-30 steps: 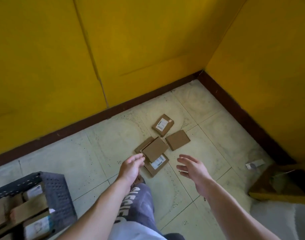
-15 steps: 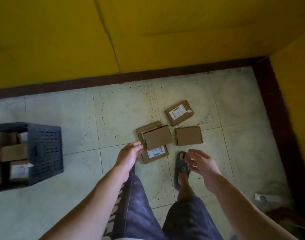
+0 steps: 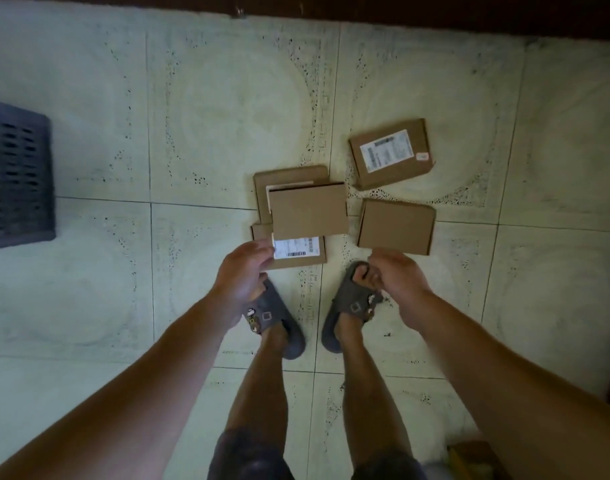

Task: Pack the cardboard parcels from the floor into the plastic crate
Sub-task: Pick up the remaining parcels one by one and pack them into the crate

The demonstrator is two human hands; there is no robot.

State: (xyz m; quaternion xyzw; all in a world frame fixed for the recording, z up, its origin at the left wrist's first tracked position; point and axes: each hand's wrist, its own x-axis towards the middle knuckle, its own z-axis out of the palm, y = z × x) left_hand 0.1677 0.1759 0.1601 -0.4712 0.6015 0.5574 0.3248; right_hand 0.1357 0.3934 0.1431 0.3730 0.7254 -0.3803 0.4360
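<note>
Hovering low: left grip (image 3: 243, 271) loosely curled, empty, at near-left corner of labelled parcel (image 3: 298, 251) under floor pile; right grip (image 3: 397, 275) loosely curled, empty, near plain parcel (image 3: 395, 226). Plastic crate (image 3: 16, 174) well left.

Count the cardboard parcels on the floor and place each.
5. Right side, apart: far labelled parcel; plain parcel nearer. Middle pile: top parcel, rear parcel beneath it, front labelled parcel by the left hand. The pile may hide more.
</note>
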